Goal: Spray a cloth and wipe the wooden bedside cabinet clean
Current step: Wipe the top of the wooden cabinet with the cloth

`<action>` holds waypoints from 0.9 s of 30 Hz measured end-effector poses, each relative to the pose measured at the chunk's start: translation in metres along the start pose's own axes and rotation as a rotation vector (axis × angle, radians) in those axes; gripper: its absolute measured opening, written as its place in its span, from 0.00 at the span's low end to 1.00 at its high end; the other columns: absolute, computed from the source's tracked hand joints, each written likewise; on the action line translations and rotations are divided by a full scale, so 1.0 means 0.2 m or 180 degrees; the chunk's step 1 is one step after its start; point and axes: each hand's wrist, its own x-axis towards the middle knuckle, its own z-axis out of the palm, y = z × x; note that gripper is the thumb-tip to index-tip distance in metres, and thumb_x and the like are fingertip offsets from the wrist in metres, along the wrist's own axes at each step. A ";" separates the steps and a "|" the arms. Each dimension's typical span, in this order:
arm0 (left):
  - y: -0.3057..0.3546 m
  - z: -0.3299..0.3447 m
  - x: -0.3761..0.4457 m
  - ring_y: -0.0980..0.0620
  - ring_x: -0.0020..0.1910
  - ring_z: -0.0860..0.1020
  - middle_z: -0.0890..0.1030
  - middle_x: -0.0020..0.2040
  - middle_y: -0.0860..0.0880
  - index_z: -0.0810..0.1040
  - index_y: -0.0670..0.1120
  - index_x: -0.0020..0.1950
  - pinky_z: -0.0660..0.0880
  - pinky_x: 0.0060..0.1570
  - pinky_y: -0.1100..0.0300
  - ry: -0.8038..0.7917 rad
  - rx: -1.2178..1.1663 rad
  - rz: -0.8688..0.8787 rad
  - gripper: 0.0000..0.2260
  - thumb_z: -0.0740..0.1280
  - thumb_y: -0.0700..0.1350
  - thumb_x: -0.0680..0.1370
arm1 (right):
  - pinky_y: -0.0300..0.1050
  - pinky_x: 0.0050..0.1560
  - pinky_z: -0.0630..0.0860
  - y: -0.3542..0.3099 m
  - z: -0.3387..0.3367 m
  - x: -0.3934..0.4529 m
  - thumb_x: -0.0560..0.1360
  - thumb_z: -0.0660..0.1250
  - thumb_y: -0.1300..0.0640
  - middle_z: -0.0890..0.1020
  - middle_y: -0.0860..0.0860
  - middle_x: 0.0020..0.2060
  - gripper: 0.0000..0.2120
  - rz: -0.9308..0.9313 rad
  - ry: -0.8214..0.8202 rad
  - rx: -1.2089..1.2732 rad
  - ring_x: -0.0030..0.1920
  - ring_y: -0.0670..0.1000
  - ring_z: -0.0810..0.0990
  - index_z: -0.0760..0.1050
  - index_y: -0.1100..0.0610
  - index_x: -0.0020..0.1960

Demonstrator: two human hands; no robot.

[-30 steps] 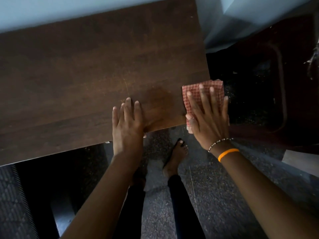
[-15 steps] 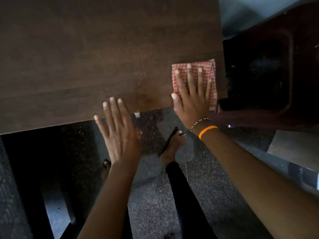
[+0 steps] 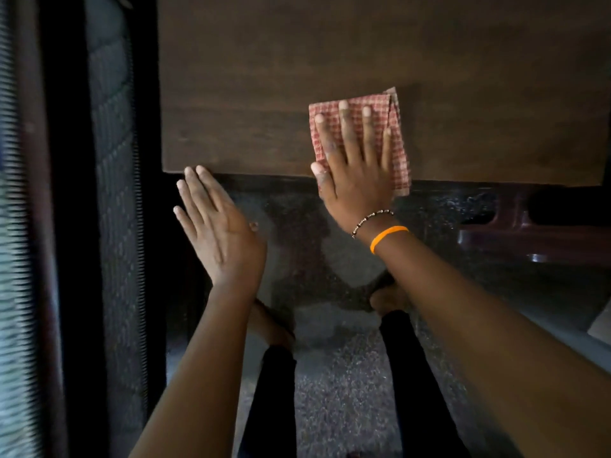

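Cloth [image 3: 398, 153]: red-checked, folded flat, lies on the cabinet top [image 3: 297, 77] at its near edge; one corner hangs just past that edge.
Right hand [image 3: 355, 180]: palm down on the cloth, fingers spread and straight, pressing it flat, not curled round it. Thumb sits at the cloth's left side.
Right wrist: bead bracelet [image 3: 372, 219] and orange band [image 3: 388, 238].
Left hand [image 3: 221, 236]: flat, fingers straight and together, holding nothing, off the cabinet; fingertips reach just to the near left corner, contact unclear.
Cabinet top: dark wood, bare apart from the cloth.
Floor [image 3: 347, 391]: speckled stone; two bare feet below the arms.
Left side: dark mattress edge [image 3: 112, 193], blurred.
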 end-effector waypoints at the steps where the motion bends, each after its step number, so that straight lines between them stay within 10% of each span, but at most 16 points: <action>1: -0.05 -0.01 0.03 0.43 0.76 0.44 0.46 0.77 0.41 0.42 0.38 0.75 0.45 0.74 0.48 0.0023 -0.0125 0.0031 0.42 0.68 0.41 0.72 | 0.64 0.72 0.51 -0.07 0.01 0.02 0.77 0.52 0.44 0.58 0.55 0.75 0.27 -0.0052 0.0004 0.0008 0.75 0.62 0.55 0.56 0.49 0.75; 12: -0.35 -0.02 0.14 0.48 0.76 0.45 0.48 0.78 0.44 0.43 0.40 0.76 0.41 0.70 0.66 0.0092 -0.1313 0.0553 0.38 0.60 0.30 0.72 | 0.58 0.74 0.52 -0.69 0.09 0.17 0.77 0.53 0.46 0.59 0.52 0.75 0.27 -0.0871 0.0098 -0.0340 0.75 0.58 0.56 0.54 0.47 0.75; 27: -0.41 -0.01 0.17 0.55 0.75 0.53 0.55 0.77 0.49 0.44 0.47 0.77 0.54 0.66 0.70 -0.0267 -0.1930 0.0471 0.42 0.64 0.31 0.70 | 0.50 0.72 0.52 -0.03 0.06 -0.10 0.76 0.61 0.57 0.59 0.52 0.75 0.30 -0.0931 0.0380 -0.0383 0.75 0.56 0.58 0.53 0.53 0.76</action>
